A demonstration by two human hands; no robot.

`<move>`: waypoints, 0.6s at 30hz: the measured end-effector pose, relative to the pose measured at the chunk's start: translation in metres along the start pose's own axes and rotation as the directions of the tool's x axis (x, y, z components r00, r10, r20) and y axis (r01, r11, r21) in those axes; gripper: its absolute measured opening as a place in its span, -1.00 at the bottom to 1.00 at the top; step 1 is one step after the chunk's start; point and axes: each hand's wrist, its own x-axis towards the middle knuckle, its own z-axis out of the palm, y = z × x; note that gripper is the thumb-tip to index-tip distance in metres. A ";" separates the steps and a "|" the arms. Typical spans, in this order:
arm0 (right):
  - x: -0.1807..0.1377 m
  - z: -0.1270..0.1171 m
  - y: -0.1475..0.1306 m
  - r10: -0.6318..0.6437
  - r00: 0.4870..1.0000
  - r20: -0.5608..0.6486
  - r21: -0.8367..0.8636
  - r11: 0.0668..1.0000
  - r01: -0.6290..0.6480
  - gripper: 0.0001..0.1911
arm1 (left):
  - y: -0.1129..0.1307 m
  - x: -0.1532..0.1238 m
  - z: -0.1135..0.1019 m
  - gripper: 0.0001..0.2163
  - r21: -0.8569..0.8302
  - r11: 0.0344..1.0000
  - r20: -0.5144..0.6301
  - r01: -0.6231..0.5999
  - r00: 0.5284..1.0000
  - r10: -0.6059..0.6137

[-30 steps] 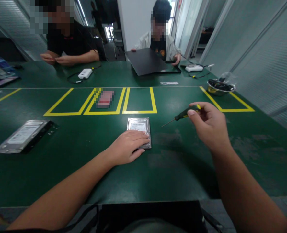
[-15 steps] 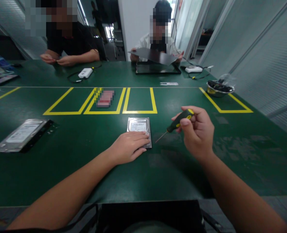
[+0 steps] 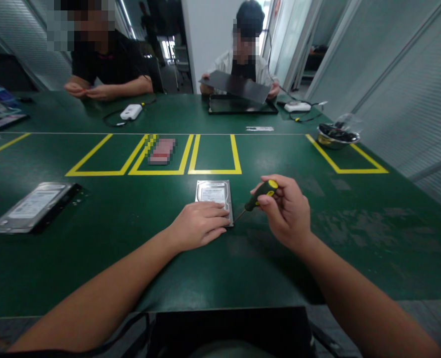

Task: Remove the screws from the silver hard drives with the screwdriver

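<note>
A silver hard drive (image 3: 213,191) with a white label lies on the green table in front of me. My left hand (image 3: 201,223) rests flat across its lower half, fingers stretched out and covering that part. In my right hand (image 3: 289,211) is a screwdriver (image 3: 253,200) with a dark green and yellow handle, held between thumb and fingers. Its thin shaft slants down to the left, and the tip is at the drive's lower right edge; whether it touches is too small to tell.
Another hard drive (image 3: 37,206) lies at left beside small loose bits. Yellow tape (image 3: 215,172) marks rectangles on the table, one around a blurred pink item (image 3: 163,151). A metal bowl (image 3: 338,136) with dark contents stands at right. Two people sit opposite; one holds a dark panel (image 3: 239,87).
My right hand has moved left and slightly down, bringing the screwdriver tip to the drive's edge. My left hand stays on the drive. The panel across the table has tilted a little.
</note>
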 end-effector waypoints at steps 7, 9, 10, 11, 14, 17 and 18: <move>-0.002 0.001 0.001 0.009 1.000 0.014 -0.009 1.000 -0.009 -0.66 | 0.002 0.002 -0.002 -0.78 -0.001 1.000 -0.001 0.005 1.000 -0.005; -0.002 0.001 0.001 0.007 1.000 0.018 -0.012 1.000 -0.007 -0.66 | 0.002 0.003 -0.003 -0.78 -0.004 1.000 0.005 0.007 1.000 -0.007; -0.002 0.001 0.001 0.006 1.000 0.019 -0.013 1.000 -0.006 -0.65 | 0.002 0.003 -0.003 -0.78 -0.004 1.000 0.007 0.008 1.000 -0.008; -0.002 0.001 0.001 0.005 1.000 0.021 -0.013 1.000 -0.005 -0.65 | 0.002 0.003 -0.003 -0.78 -0.005 1.000 0.009 0.009 1.000 -0.009; -0.002 0.001 0.002 0.002 1.000 0.027 0.000 1.000 -0.002 -0.65 | 0.001 0.002 -0.002 -0.78 -0.001 1.000 0.008 0.006 1.000 -0.006; -0.002 0.001 0.003 0.004 0.999 0.032 -0.002 1.000 -0.004 -0.65 | 0.001 0.001 -0.001 -0.78 -0.001 1.000 0.004 -0.006 1.000 0.006; -0.002 0.001 0.003 0.004 0.999 0.034 -0.010 1.000 -0.004 -0.65 | 0.002 0.001 -0.001 -0.79 -0.004 1.000 0.002 -0.013 1.000 0.013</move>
